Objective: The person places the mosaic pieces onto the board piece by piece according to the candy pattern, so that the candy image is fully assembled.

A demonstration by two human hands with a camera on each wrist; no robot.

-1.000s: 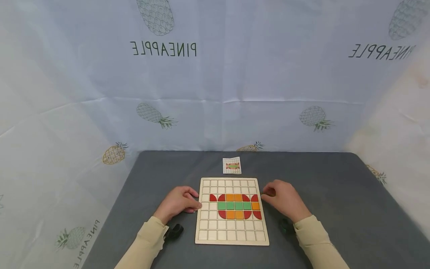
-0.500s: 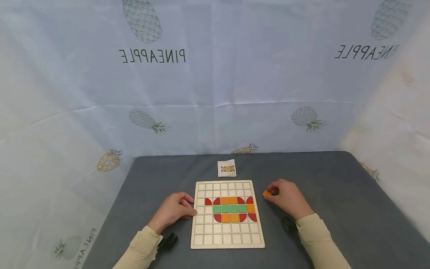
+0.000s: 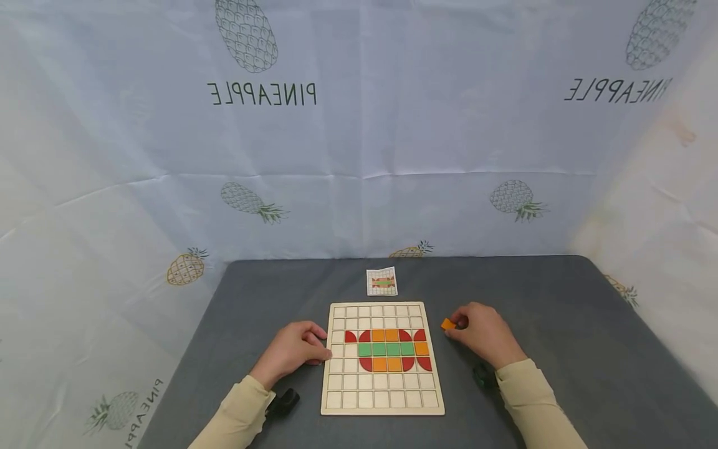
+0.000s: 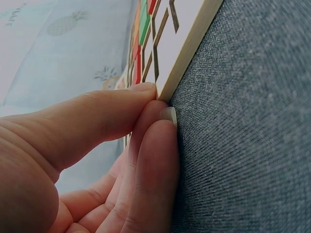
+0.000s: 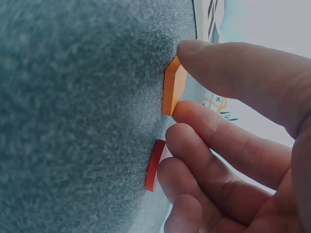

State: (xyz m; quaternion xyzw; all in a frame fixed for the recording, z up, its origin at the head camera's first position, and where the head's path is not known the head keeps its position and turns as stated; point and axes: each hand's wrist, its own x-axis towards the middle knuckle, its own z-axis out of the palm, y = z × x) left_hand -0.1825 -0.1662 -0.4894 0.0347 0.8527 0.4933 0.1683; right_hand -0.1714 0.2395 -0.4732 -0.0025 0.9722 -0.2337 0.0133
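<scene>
A wooden grid board lies on the table, with red quarter-round tiles, orange square tiles and green square tiles set across its middle rows. My left hand pinches the board's left edge, thumb on top and a fingertip at the side, as the left wrist view shows. Right of the board, my right hand pinches an orange tile between thumb and index finger. A red tile shows by its other fingertips; whether they touch it I cannot tell.
Behind the board lies a small pattern card with a printed grid. The grey table reaches back to a hanging cloth printed with pineapples. Dark wrist devices sit at both cuffs, the left one close to the board.
My right hand has moved right, away from the board's edge, and an orange tile now shows in its pinch. The left hand has stayed on the board. The head view has shifted slightly.
</scene>
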